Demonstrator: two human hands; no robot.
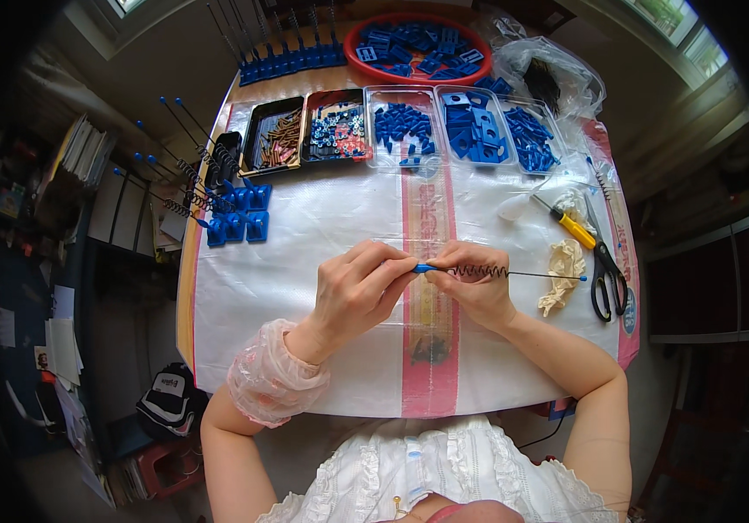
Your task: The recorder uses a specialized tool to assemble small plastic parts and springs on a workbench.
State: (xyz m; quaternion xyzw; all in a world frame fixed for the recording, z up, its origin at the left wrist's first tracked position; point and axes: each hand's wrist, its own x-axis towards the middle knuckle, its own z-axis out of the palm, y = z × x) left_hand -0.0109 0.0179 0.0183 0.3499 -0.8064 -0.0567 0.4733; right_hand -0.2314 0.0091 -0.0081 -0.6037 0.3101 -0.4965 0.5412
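Note:
Over the middle of the table, both my hands meet at a small blue plastic piece. Thumb and fingers of my left hand pinch its left end. My right hand grips a black coil spring close to where it joins the blue piece. From the spring a thin straight black rod runs out to the right, ending in a blue tip. The fingers partly hide the joint, so I cannot tell how far the parts fit together.
Trays of screws, nuts and blue parts line the back, before a red basin. Finished-looking spring assemblies on blue bases stand left. Scissors, a yellow-handled screwdriver and crumpled gloves lie right.

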